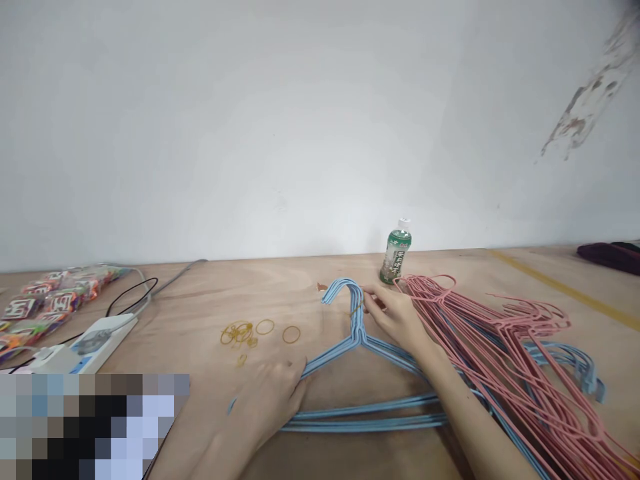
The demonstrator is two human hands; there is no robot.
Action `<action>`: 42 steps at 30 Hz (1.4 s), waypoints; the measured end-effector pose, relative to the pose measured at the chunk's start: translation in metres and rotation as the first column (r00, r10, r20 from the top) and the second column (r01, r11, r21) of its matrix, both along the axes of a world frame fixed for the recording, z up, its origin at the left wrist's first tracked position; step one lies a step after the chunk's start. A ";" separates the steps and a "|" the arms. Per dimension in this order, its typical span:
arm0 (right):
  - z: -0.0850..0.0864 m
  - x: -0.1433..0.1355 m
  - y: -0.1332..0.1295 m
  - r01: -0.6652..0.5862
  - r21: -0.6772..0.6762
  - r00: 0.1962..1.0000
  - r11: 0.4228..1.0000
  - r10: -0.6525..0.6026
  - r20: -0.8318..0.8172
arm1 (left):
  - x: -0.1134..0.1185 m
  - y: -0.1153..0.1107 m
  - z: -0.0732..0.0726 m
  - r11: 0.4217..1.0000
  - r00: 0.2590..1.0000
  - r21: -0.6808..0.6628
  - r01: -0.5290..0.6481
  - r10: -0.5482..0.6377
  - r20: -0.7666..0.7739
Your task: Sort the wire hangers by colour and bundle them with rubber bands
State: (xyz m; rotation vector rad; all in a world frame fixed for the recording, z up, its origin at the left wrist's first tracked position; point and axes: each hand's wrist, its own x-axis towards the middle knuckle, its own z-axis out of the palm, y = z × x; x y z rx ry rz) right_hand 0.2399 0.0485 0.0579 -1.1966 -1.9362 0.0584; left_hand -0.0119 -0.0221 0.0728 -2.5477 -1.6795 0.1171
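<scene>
A bundle of several blue clothes hangers (357, 339) lies before me, hooks together and curving left. My left hand (273, 393) is wrapped round the left end of the bundle, its fingers partly hidden. Beside the hook necks, my right hand (393, 313) is closed, thumb and fingers pinching a yellowish rubber band (357, 309) that runs across the necks. Whether the band goes all the way round them I cannot tell. Left of the hooks lie a small heap of rubber bands (237, 333) and two single loops, one of them a round rubber band (291, 334).
Pink hangers (480, 353) lie piled on the right, with more blue hangers (570, 363) beside and under them. A green-labelled bottle (396, 253) stands near the wall. At left are a power strip (107, 340) with cables and colourful packets (60, 303). A dark cloth (610, 257) lies far right.
</scene>
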 end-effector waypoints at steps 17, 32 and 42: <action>-0.003 0.004 0.015 -0.041 -0.020 0.999 0.999 0.040 -0.032 | -0.004 0.006 -0.026 0.997 0.997 0.035 0.067 -0.066 -0.031; 0.020 0.014 0.023 -0.069 -0.041 0.990 0.997 0.074 0.122 | -0.004 -0.001 -0.020 0.995 0.997 0.074 0.068 -0.070 0.025; 0.078 0.002 0.028 -0.375 -0.440 0.924 0.816 0.370 -0.101 | 0.000 -0.008 0.008 0.998 0.999 -0.036 0.046 -0.046 0.006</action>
